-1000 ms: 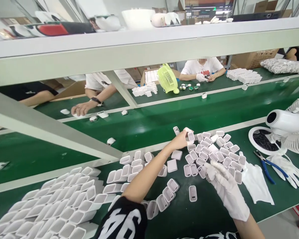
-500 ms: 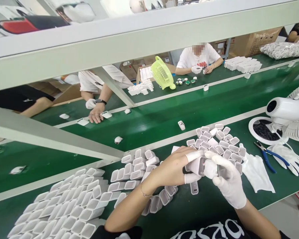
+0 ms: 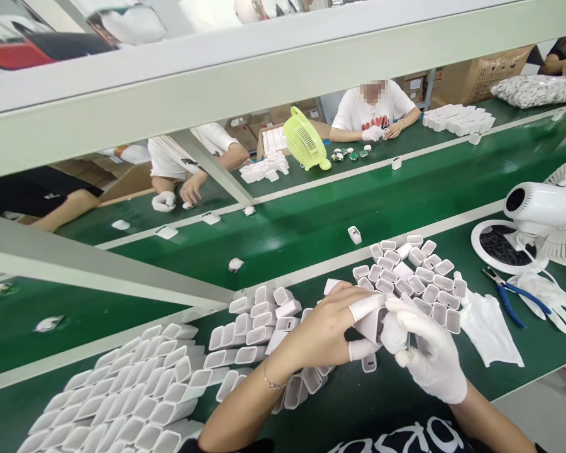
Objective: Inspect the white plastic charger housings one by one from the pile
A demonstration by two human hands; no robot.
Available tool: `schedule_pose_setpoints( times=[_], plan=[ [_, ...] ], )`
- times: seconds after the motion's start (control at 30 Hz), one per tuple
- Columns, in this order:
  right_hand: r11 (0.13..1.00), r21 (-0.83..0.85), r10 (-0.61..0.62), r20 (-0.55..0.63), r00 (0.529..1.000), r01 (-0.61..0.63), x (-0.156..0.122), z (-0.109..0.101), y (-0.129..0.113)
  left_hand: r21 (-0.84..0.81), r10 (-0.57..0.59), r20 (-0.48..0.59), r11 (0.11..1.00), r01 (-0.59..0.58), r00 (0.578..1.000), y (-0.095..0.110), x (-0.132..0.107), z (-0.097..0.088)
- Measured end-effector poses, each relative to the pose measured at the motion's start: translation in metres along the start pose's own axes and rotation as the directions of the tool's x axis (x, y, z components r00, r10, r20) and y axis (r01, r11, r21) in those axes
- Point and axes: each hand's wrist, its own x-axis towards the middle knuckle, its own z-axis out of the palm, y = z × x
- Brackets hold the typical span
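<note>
My left hand [image 3: 332, 324], bare except for white finger cots on thumb and forefinger, pinches a white plastic shell [image 3: 371, 322] over the near green work surface. My right hand [image 3: 427, 349], in a white glove, is closed against the same shell from the right and grips a thin tool I cannot make out. Behind the hands lies a cluster of several open white shells [image 3: 412, 277]. More shells [image 3: 259, 318] lie to the left.
A big pile of white shells [image 3: 122, 402] fills the near left. A white desk fan [image 3: 542, 220], blue-handled pliers [image 3: 509, 299] and spare gloves [image 3: 488, 327] lie right. One shell [image 3: 355, 234] rides the green conveyor [image 3: 311, 220]. Other people work across the belt.
My left hand came back from the far shells with one shell and met the gloved right hand. The shell on the conveyor has drifted to the right.
</note>
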Motion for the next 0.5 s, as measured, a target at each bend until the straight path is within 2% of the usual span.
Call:
schedule_pose_setpoints(
  times=[0.2, 0.3, 0.4, 0.5],
  plan=[
    [0.986, -0.157, -0.041, 0.067, 0.997, 0.052, 0.002, -0.004, 0.002, -0.02, 0.001, -0.011, 1.0, -0.001, 1.0, 0.001, -0.001, 0.001],
    [0.99, -0.14, 0.008, 0.086, 0.996, 0.004, 0.009, -0.004, -0.005, -0.01, 0.033, -0.017, 0.999, -0.033, 0.999, 0.0, -0.002, 0.002],
    [0.981, 0.054, 0.181, 0.125, 0.975, -0.189, 0.013, -0.004, -0.012, 0.008, 0.054, -0.013, 0.999, -0.054, 0.998, -0.001, -0.003, 0.003],
    [0.841, 0.307, 0.381, 0.249, 0.89, -0.446, 0.016, 0.0, -0.015, 0.045, 0.064, 0.0, 0.997, -0.064, 0.998, -0.001, -0.005, 0.006]
  ],
)
